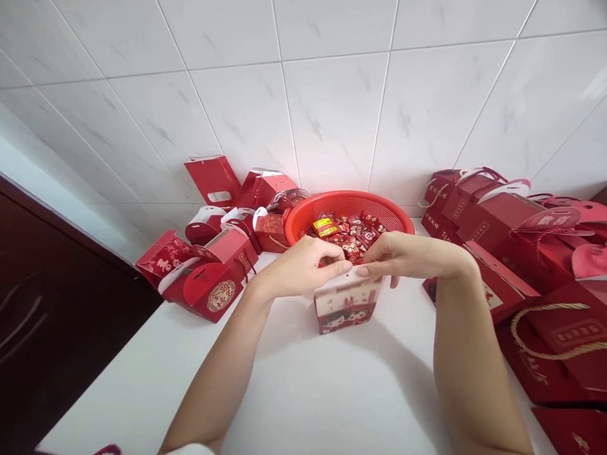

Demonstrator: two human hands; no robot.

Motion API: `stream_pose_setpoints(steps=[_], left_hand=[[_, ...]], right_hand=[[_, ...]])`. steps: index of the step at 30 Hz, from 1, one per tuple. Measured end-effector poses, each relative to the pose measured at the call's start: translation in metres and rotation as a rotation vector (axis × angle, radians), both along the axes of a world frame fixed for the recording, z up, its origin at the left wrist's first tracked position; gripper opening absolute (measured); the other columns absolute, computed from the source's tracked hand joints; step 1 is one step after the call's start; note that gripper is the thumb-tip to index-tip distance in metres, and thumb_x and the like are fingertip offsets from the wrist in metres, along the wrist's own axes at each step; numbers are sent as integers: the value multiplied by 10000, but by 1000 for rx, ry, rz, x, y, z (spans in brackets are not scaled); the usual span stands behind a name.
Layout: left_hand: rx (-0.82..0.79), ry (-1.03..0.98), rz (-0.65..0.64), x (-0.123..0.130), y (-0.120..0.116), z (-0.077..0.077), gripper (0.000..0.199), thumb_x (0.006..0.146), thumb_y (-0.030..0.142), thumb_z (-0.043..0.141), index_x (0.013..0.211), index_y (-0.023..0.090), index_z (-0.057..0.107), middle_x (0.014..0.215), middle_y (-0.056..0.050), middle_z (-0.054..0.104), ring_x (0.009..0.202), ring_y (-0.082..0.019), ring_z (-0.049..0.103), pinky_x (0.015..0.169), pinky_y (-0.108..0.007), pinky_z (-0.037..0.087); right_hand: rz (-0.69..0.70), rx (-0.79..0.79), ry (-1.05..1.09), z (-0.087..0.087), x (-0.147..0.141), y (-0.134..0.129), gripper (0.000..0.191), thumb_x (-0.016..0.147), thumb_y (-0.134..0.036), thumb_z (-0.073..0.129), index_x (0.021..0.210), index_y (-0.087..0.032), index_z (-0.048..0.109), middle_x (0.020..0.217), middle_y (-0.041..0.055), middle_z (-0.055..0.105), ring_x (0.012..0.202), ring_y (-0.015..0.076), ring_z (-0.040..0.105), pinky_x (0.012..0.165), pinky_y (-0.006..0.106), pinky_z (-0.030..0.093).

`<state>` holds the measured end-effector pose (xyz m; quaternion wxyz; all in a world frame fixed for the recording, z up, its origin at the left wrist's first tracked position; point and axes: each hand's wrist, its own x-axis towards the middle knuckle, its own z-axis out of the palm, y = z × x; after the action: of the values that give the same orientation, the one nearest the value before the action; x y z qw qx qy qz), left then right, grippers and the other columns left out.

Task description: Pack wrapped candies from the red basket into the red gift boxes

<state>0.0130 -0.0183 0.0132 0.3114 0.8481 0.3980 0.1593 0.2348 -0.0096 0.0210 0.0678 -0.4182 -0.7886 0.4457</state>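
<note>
A small red and white printed gift box (348, 306) stands upright on the white table. My left hand (308, 265) pinches the top edge of the box from the left, thumb on the near side. From the right, my right hand (398, 256) pinches the same top edge, its thumb close to the left thumb. Just behind the box is a red plastic basket (351, 197) holding many red-wrapped sweets (348, 243) and one yellow packet (325, 227). The far fingers of both hands are partly hidden.
Red gift boxes (208, 287) crowd the table's left side against the tiled wall (332, 114). More red boxes (512, 234) and bags with rope handles (569, 328) are stacked on the right. The white table (322, 392) extends toward me.
</note>
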Motion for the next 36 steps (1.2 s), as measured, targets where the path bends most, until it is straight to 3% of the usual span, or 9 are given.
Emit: stream_pose_setpoints(steps=[3, 6, 11, 15, 20, 23, 27, 31, 36], left_hand=[[-122, 64, -88, 1, 10, -10, 442, 879, 465, 532, 570, 184, 386, 548, 40, 339, 505, -85, 294, 460, -254, 207], [-195, 72, -179, 2, 17, -17, 475, 877, 493, 536, 566, 188, 346, 550, 47, 300, 502, -81, 266, 463, -254, 199], [-168, 32, -182, 2, 16, -15, 387, 915, 499, 517, 762, 159, 620, 673, 22, 501, 595, -101, 410, 523, -228, 314], [-181, -38, -150, -2, 15, -11, 423, 945, 530, 477, 950, 168, 696, 884, -30, 666, 791, -159, 572, 670, -245, 452], [-110, -223, 54, -9, 36, -6, 415, 948, 518, 478, 1022, 173, 697, 1023, -75, 735, 974, -221, 658, 897, -342, 514], [-70, -21, 60, 1, 66, -11, 386, 895, 487, 536, 1063, 177, 693, 1081, -75, 733, 958, -222, 670, 850, -316, 521], [-116, 626, -85, 29, 102, -33, 385, 804, 355, 603, 1149, 208, 689, 1194, -75, 714, 987, -243, 672, 798, -288, 502], [-84, 698, -75, 47, 114, -54, 504, 735, 287, 645, 1231, 195, 644, 1221, -119, 701, 1004, -286, 666, 757, -306, 490], [-57, 634, -113, 46, 114, -59, 273, 781, 268, 612, 1029, 186, 691, 1033, -76, 746, 883, -234, 673, 718, -275, 468]], right_hand=[[2, -44, -16, -1, 3, 2, 400, 816, -486, 671, 589, -163, 603, 608, 22, 591, 568, 120, 551, 484, 211, 425], [-18, 110, 13, -3, 8, 8, 303, 833, -458, 650, 788, -166, 712, 737, 33, 661, 649, 132, 588, 544, 218, 434], [-213, 381, 76, -13, 15, 24, 297, 874, -415, 595, 991, -173, 721, 812, 32, 696, 702, 141, 594, 637, 246, 444], [-371, 473, 82, -27, 12, 40, 183, 860, -281, 597, 929, -165, 720, 835, 37, 720, 744, 151, 624, 686, 249, 455], [-475, 524, 176, -49, 4, 62, 140, 844, -168, 585, 884, -165, 719, 903, 46, 743, 798, 152, 656, 750, 241, 465], [-505, 494, 160, -63, 2, 73, 138, 853, -152, 585, 894, -157, 717, 957, 57, 743, 875, 160, 660, 807, 241, 456], [-467, 304, -3, -75, 3, 81, 119, 837, -202, 644, 908, -130, 707, 924, 74, 736, 838, 175, 658, 725, 235, 451], [-516, 284, 39, -76, 3, 83, 132, 842, -229, 640, 918, -141, 702, 969, 70, 737, 872, 171, 657, 713, 224, 444], [-568, 263, 133, -78, 3, 86, 169, 837, -260, 634, 914, -133, 716, 909, 64, 731, 831, 159, 652, 689, 213, 444]])
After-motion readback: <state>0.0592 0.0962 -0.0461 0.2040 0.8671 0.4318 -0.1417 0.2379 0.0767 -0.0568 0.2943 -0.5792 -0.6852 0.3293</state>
